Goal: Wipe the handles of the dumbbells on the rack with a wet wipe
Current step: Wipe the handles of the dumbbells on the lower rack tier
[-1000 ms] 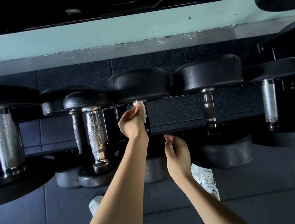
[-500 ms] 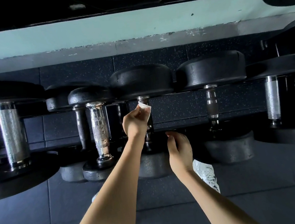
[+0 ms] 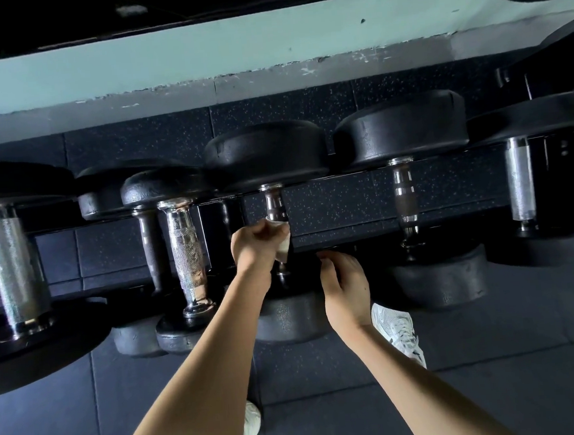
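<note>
Black round-headed dumbbells lie in a row on a low dark rack [image 3: 349, 238]. My left hand [image 3: 255, 244] grips the white wet wipe [image 3: 282, 243] wrapped around the lower half of the middle dumbbell's handle [image 3: 273, 203]. The handle's upper part shows bare metal under the far head [image 3: 267, 153]. My right hand [image 3: 344, 283] hovers just right of that handle, fingers loosely curled near the rack's front rail, holding nothing. A knurled chrome handle [image 3: 187, 252] stands to the left, a dark handle [image 3: 405, 197] to the right.
Larger dumbbells sit at the far left [image 3: 11, 266] and far right [image 3: 520, 185]. Dark speckled rubber floor tiles [image 3: 497, 372] lie below. My white shoes [image 3: 399, 332] stand close to the rack. A pale wall base [image 3: 198, 63] runs behind.
My left hand has slid the wipe down the middle handle from just under the far head towards its lower half. The right hand has stayed beside it.
</note>
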A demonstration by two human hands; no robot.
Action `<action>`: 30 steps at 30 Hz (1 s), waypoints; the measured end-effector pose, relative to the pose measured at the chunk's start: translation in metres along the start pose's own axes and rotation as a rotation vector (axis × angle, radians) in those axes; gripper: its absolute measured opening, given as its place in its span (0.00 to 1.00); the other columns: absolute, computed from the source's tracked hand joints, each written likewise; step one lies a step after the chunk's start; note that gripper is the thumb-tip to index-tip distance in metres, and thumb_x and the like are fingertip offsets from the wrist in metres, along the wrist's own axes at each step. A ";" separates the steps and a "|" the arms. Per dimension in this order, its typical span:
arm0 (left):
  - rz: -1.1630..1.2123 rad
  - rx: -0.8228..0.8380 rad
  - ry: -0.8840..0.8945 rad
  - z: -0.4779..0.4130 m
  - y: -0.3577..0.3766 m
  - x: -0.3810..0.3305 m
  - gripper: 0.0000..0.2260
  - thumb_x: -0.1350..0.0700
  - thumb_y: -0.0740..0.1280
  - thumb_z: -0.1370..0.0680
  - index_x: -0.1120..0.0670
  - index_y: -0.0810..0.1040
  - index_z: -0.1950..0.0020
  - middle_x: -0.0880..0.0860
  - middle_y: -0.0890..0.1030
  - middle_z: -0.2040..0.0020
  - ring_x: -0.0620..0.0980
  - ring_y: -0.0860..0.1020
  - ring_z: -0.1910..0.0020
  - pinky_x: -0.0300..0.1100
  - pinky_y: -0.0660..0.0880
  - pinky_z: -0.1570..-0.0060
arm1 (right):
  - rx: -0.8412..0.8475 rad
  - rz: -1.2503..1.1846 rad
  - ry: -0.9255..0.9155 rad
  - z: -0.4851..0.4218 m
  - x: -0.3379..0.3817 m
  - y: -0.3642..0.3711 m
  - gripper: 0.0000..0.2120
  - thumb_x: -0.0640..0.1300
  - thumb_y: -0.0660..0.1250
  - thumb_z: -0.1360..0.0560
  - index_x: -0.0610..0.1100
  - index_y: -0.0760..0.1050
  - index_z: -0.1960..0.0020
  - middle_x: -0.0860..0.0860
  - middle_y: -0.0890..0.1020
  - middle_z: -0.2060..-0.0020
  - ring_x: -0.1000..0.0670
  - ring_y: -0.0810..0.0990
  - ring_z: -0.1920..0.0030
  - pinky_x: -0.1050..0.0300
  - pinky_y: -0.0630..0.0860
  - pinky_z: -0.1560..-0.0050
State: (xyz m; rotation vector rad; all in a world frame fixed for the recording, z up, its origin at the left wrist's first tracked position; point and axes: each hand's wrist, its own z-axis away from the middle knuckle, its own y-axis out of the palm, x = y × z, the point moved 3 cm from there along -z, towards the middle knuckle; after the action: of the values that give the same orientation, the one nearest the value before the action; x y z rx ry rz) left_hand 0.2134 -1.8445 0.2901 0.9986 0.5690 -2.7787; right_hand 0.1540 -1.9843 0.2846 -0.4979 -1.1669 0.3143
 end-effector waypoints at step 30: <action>-0.172 -0.116 0.256 0.005 0.005 -0.017 0.06 0.59 0.73 0.28 0.60 0.83 0.53 0.53 0.83 0.58 0.39 0.76 0.67 0.22 0.68 0.69 | -0.002 0.011 0.026 0.000 0.000 0.000 0.25 0.52 0.50 0.30 0.39 0.80 0.51 0.46 0.83 0.55 0.45 0.77 0.50 0.55 0.70 0.48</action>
State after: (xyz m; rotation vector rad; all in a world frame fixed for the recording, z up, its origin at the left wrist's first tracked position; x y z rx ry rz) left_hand 0.2246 -1.8508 0.3026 1.3479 0.8780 -2.7397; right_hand 0.1540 -1.9845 0.2851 -0.5089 -1.1400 0.3159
